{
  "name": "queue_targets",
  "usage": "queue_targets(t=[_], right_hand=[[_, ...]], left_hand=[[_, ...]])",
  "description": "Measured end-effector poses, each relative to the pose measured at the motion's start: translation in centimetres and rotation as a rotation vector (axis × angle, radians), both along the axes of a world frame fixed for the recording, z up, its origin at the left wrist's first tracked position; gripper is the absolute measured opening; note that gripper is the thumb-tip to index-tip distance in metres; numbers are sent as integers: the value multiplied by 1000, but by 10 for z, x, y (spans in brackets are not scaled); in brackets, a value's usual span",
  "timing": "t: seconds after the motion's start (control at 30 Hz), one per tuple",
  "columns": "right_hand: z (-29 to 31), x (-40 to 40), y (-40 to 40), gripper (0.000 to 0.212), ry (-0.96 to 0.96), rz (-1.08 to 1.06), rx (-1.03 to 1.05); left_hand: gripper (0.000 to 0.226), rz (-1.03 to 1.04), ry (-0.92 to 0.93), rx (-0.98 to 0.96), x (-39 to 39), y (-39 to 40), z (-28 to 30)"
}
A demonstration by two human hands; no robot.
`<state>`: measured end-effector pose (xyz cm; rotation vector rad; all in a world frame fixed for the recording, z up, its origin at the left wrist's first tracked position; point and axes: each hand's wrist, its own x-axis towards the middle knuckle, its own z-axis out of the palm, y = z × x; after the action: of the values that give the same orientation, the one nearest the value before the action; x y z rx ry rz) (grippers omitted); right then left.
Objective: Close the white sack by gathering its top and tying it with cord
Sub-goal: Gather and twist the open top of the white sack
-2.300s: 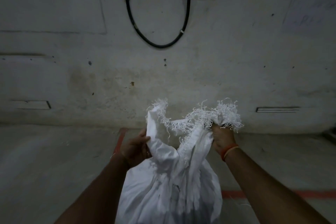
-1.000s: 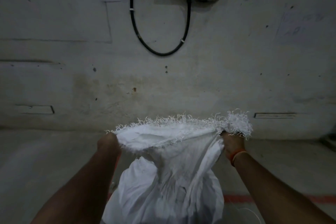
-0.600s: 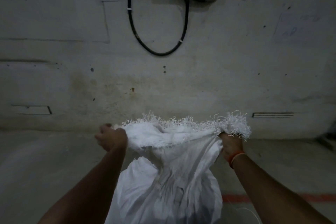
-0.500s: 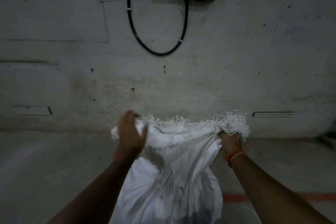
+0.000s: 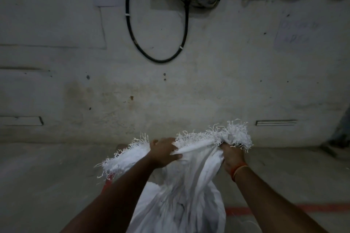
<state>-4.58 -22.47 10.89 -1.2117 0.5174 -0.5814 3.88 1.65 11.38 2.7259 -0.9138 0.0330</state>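
A full white woven sack [image 5: 181,200] stands on the floor in front of me, its frayed top edge [image 5: 206,136] pulled up and stretched sideways. My left hand [image 5: 163,152] grips the top edge near its middle, and a loose frayed flap [image 5: 125,159] hangs to the left past that hand. My right hand [image 5: 232,157], with an orange band on the wrist, clutches the bunched right corner of the sack's mouth. A thin pale strand [image 5: 246,223] lies on the floor by the sack's lower right; whether it is the cord I cannot tell.
A stained concrete wall [image 5: 208,91] rises just behind the sack. A black cable loop [image 5: 159,56] hangs from a box high on the wall. A red line [image 5: 284,208] is painted on the concrete floor at right.
My left hand let go of the sack's far left corner, moved right along the top edge and grabbed it near the middle. The left corner now droops. My right hand kept its hold.
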Motion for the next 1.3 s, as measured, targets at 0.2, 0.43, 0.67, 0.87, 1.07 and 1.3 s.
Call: queue_targets(t=[0.2, 0.43, 0.67, 0.87, 1.07, 1.3], right_hand=[[-1, 10, 5, 25, -41, 57, 32], [12, 32, 40, 18, -87, 266, 242], [22, 43, 85, 39, 52, 622, -375], [-2, 63, 74, 37, -65, 258, -242], [-12, 60, 61, 40, -87, 284, -116], [-11, 58, 60, 42, -36, 435, -22]], left_hand=[[40, 70, 164, -490, 23, 19, 20], [56, 181, 282, -748, 34, 15, 27], [50, 151, 90, -515, 49, -26, 60], [42, -123, -1, -356, 45, -8, 49], [79, 58, -42, 126, 58, 34, 46], [43, 64, 1, -133, 67, 42, 84]])
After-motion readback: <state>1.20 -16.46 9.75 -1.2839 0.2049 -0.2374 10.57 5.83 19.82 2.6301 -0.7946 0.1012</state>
